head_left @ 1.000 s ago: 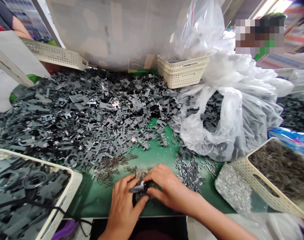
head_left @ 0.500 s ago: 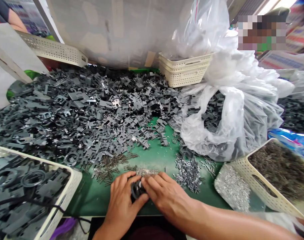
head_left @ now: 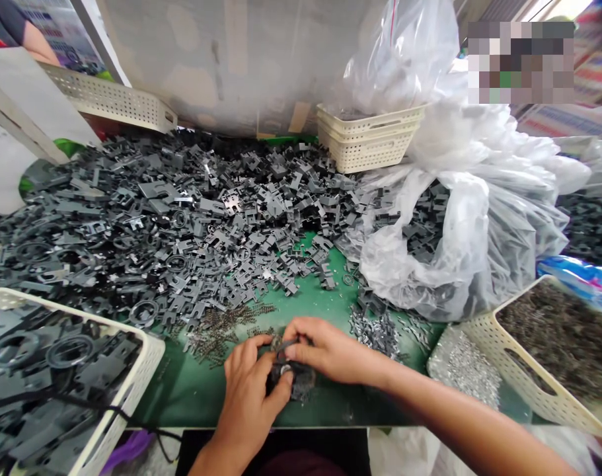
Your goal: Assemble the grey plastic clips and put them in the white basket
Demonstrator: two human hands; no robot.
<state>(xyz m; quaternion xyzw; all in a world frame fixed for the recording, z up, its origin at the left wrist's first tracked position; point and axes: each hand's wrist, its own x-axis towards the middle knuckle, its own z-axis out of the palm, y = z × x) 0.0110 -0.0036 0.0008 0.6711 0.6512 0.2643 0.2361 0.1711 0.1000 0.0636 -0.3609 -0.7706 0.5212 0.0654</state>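
My left hand point(head_left: 248, 390) is closed around a small dark plastic part point(head_left: 291, 382) at the front edge of the green table point(head_left: 196, 393). My right hand point(head_left: 325, 352) comes in from the right and pinches at the top of the same part with its fingertips. The two hands touch over the part, which is mostly hidden by fingers. Small dark springs point(head_left: 221, 330) lie just behind my left hand. A heap of small silver metal clips point(head_left: 377, 330) lies beside my right hand.
A wide pile of grey plastic pieces point(head_left: 182, 218) covers the table's back. A cream basket of grey parts point(head_left: 57, 377) stands front left. A clear bag of parts point(head_left: 454, 231) lies right, with a cream tray of springs point(head_left: 553, 344) and stacked baskets point(head_left: 367, 139) behind.
My right hand has shifted from pressing on the part to pinching at its top, a little farther back. My left hand has kept its grip and barely moved.
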